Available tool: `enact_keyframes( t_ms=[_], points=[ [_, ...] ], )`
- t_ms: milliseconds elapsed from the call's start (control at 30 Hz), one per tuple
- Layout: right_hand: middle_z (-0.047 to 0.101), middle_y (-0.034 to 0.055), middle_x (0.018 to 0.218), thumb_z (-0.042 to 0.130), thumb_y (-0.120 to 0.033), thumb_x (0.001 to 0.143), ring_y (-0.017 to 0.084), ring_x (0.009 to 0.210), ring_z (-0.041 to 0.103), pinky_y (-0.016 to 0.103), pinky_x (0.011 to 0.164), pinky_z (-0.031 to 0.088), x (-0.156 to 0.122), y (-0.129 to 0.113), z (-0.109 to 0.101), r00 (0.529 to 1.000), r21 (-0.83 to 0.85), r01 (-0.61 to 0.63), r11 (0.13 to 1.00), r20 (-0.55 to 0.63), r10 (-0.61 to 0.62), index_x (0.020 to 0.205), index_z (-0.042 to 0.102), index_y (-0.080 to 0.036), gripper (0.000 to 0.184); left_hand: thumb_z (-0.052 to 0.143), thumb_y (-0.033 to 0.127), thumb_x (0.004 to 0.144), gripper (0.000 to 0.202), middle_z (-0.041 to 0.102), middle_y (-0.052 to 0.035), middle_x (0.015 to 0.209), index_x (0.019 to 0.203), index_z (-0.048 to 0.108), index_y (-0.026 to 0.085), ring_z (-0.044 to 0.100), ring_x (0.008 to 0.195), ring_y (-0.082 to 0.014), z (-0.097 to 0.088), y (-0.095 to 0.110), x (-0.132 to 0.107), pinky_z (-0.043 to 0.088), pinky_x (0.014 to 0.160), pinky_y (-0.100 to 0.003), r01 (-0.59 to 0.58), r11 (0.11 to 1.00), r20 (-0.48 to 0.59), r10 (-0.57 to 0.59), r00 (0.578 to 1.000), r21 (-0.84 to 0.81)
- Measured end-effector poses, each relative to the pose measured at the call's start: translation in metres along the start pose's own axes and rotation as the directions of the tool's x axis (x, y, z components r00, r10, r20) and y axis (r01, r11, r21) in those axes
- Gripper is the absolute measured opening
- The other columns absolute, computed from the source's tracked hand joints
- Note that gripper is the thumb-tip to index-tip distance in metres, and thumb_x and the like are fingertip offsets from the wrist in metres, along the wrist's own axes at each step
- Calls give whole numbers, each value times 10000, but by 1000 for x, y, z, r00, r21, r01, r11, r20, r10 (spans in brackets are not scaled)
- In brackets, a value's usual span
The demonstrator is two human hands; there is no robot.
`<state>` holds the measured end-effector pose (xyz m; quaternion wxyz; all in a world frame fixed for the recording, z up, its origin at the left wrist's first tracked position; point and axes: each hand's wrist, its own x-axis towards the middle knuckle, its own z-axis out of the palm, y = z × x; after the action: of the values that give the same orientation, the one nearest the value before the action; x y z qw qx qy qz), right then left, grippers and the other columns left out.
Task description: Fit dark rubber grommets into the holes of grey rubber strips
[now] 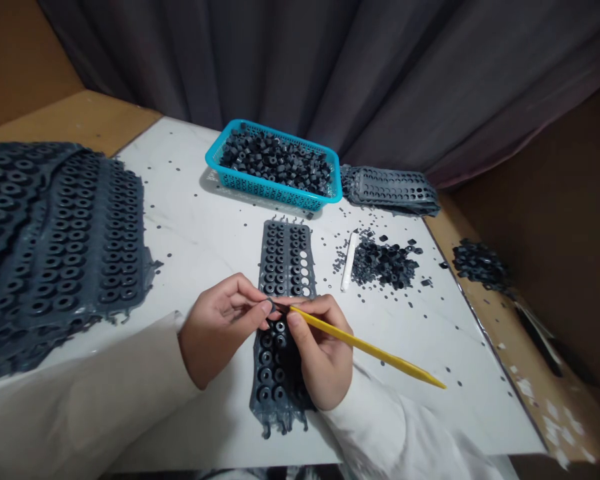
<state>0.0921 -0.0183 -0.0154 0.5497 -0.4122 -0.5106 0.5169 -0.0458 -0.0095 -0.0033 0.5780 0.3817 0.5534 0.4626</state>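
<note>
"Both hands meet at the centre of the frame, as I watch from here. How much room around them?"

"On their left, a band of white tabletop [200, 240] shows between the strip of dark rings [280, 267] under them and the big ring sheets [70, 233] at the left. More white surface, with scattered specks, lies to the right. I'd mind the table's right edge, slanting to the lower right, and its near edge along the bottom."

"Anything close above?"

"Blue basket [275, 189], upper centre, full of small dark pieces; a folded strip [395, 188] just beside it. Right of centre, a white stick [349, 261] leans along a pile of dark scraps [387, 263]."

"What can't I see?"

"The strip's middle and part of its lower right, behind the hands. The sheets run off the left side of the frame, and the dark tools at the far right are dim."

"And the grip?"

"Left hand [215, 327]: thumb and forefinger pinched on a small dark piece [272, 305], above the strip. Right hand [325, 353]: fingers closed round a yellow tool [375, 349], its tail slanting to the lower right. Its tip is at the piece, but too small for me to tell whether they touch."
</note>
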Motion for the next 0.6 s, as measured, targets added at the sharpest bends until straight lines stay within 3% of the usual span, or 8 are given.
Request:
enact_keyframes(
  t_ms=[233,600],
  points=[
    [706,74,975,558,-212,867,189,861,680,348,735,555,-2,2,0,1000,-46,6,999,-14,-7,832,529,-201,46,677,215,674,179,664,7,579,648,503,178,634,548,-126,0,-1,-1,501,529,-205,7,1000,0,-7,1000,6],
    [713,73,917,551,-154,857,206,902,664,360,757,529,-2,0,0,991,-206,129,970,4,-131,817,547,-207,66,665,218,672,186,660,12,573,641,485,186,642,567,-131,1,-3,-1,502,543,-207,7,1000,11,-7,1000,18]
  ],
)
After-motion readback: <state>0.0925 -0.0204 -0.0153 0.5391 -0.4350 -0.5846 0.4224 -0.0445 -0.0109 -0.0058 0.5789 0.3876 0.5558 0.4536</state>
